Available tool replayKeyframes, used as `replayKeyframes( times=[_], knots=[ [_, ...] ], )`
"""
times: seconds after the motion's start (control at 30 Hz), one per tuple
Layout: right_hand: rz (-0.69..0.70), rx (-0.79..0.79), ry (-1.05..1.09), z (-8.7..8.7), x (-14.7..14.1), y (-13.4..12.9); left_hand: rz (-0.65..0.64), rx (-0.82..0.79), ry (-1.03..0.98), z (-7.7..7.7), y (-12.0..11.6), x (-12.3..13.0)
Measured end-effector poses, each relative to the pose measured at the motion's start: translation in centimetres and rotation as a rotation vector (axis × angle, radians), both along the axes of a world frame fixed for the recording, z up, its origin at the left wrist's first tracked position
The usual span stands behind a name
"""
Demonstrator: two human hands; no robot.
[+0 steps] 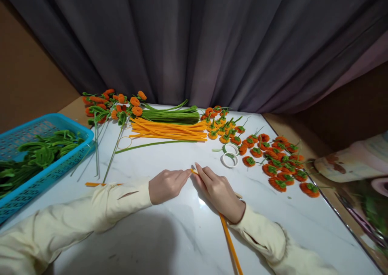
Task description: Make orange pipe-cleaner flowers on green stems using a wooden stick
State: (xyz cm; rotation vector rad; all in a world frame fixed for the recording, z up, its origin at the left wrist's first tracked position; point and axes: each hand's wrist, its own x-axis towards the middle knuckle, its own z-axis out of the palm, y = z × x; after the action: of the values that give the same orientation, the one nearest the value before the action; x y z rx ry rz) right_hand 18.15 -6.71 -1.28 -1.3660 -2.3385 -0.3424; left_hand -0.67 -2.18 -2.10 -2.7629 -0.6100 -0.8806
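Observation:
Between the fingertips of my left hand (167, 185) and my right hand (218, 190) shows a short end of an orange pipe cleaner (230, 244). Both hands are closed in a pinch on it, just above the table. Its long part comes out below my right wrist and runs toward the table's near edge; the stretch under the right palm is hidden. A pale thin tip (239, 195) pokes out beside the right hand, too little of it showing to name. Another orange strip (93, 184) lies partly under my left sleeve.
Orange pipe cleaners (169, 129) and green ones (172, 115) lie bundled at the back. Several pipe-cleaner persimmon-like pieces (277, 184) spread at right, beside two white tape rolls (229, 160). Stemmed orange sprigs (136, 110) lie back left. A blue basket (60, 162) holds green leaves.

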Motion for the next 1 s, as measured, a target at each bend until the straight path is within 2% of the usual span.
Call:
replayKeyframes(
  times=[0.17,0.3,0.37,0.5,0.7,1.0],
  knots=[
    [-0.003,-0.013,0.027,-0.06,0.11,-0.10,0.034,-0.175,-0.085,-0.13,0.11,0.11],
    [0.007,-0.090,0.098,0.03,0.22,-0.05,-0.029,-0.286,-0.164,0.22,0.10,0.22],
    [0.060,-0.120,0.137,0.04,0.35,-0.03,-0.050,-0.334,-0.195,0.46,0.08,0.28],
    [0.193,-0.095,0.156,-0.06,0.68,-0.03,-0.075,-0.315,-0.187,0.69,0.02,0.29],
    [0.231,-0.029,0.089,-0.09,0.78,0.01,-0.079,-0.167,-0.092,0.58,0.04,0.10],
    [0.264,0.011,0.035,0.10,0.75,0.09,-0.067,-0.343,0.106,0.56,0.10,-0.47]
  ],
)
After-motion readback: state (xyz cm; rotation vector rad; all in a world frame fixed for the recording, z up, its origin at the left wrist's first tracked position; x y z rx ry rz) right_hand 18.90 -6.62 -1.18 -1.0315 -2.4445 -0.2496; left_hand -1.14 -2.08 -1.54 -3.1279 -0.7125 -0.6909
